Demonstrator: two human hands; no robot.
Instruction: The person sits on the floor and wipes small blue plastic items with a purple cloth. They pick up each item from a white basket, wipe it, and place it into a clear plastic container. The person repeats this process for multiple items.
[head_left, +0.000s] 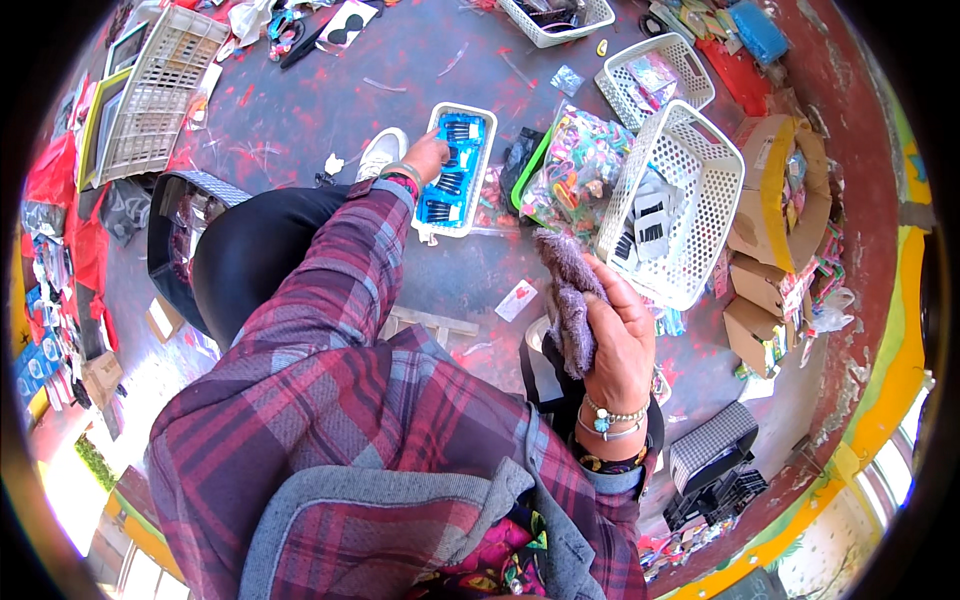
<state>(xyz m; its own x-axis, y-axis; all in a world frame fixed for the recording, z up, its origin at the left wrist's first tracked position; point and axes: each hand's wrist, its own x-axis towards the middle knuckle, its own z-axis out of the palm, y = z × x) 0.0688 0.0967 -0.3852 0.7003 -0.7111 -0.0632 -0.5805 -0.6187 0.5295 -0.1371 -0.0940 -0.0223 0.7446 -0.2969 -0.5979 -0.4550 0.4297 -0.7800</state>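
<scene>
My right hand [622, 335] is closed on a crumpled, fuzzy greyish-purple cloth [570, 305], pinched between thumb and fingers in front of my body. My left arm stretches forward, and my left hand [428, 156] lies over the left rim of a narrow white basket [484, 175]. Its fingers are curled down at the blue packs [440, 211] inside, which have black strips on them; what the fingertips grip is hidden. Right of that basket, a green-edged tray [530, 172] is heaped with small colourful packets [575, 165].
A tilted white perforated basket [715, 215] holds grey cards [652, 215] with black items. Further off stand more white baskets [690, 65]. Cardboard boxes [765, 200] line the right side. At left are a beige crate [165, 85] and a dark bin [170, 235]. My shoe [383, 150] rests near the narrow basket.
</scene>
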